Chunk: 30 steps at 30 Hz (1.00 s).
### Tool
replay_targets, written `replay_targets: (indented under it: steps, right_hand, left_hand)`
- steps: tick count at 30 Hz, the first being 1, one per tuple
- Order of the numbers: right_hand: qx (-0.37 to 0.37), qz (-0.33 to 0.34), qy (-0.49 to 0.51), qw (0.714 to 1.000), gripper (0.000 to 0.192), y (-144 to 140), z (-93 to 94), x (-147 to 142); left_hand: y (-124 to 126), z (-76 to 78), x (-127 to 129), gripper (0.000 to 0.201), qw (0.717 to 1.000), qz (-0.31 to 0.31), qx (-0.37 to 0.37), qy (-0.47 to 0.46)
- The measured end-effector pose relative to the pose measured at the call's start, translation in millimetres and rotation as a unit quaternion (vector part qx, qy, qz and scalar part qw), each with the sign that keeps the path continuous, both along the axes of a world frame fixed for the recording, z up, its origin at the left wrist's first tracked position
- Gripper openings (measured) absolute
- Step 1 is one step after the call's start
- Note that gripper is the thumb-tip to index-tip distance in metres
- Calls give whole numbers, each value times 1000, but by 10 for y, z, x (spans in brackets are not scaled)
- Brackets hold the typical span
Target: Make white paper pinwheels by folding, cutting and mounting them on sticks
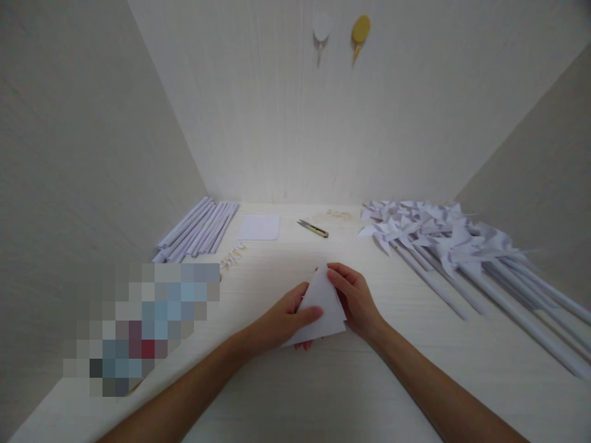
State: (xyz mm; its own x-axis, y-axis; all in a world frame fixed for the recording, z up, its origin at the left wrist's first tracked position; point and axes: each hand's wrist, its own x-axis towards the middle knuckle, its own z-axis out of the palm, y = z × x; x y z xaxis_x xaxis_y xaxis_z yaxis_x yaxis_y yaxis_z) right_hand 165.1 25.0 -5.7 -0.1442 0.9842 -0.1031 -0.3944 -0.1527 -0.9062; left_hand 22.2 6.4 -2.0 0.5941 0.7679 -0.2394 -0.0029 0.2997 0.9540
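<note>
A sheet of white paper [318, 311], folded into a triangle, is held between both hands above the middle of the table. My left hand [284, 320] grips its left side, thumb on top and fingers underneath. At the upper corner, my right hand [351, 292] pinches the paper, with its thumb and fingers near the tip. Beyond the hands lies a pair of thread snips [314, 228], and a stack of square white paper [259, 227] sits to the left of them.
Rolled white paper sticks [201, 231] are piled at the back left, with small cotton-tipped pieces [233, 254] nearby. Many finished paper pinwheels [443, 240] cover the right side. Walls enclose the table, and two hooks [361, 29] hang on the back one. A blurred patch hides the left.
</note>
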Motion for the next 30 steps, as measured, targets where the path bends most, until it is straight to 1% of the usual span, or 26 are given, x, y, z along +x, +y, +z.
replay_targets:
  steps: [6,12,15,21,30]
  right_hand:
    - [4,-60,0,998,22,-2,-24,14]
    - [31,-95,2,995,18,-49,15,29]
    - [42,-97,0,994,15,-67,42,22]
    - [31,-111,32,993,13,-65,55,15]
    - [23,-116,38,992,11,-66,82,11]
  left_hand:
    - [6,-24,-21,33,999,-39,12,29]
    - [-58,36,12,28,996,-35,35,79]
    - [-77,47,20,27,994,-41,44,93]
    - [-82,46,14,26,993,-49,51,97]
    - [-89,52,13,27,991,-53,65,102]
